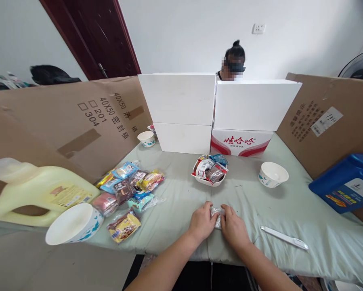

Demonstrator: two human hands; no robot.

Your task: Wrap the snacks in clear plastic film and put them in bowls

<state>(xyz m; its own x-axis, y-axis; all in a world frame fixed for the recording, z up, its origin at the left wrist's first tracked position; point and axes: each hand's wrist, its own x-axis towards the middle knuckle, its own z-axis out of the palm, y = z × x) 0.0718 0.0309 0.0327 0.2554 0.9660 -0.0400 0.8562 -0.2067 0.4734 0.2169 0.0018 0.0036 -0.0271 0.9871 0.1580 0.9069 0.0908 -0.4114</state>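
Note:
My left hand (202,222) and my right hand (234,227) meet at the near edge of the pale green table cover (181,194). Both pinch a small clear-wrapped snack packet (217,213) between their fingertips. Just beyond them stands a white bowl (210,180) filled with several wrapped snacks. To the left lies a loose pile of snack packets (129,188) in mixed colours. An empty white paper bowl (272,174) sits to the right.
A yellow jug (38,194) and a tipped white bowl (74,223) lie at the left. A blue jug (346,184) is at the right, with a white pen-like stick (284,237) nearby. White boxes (217,107) and cardboard walls ring the table; a person sits behind them.

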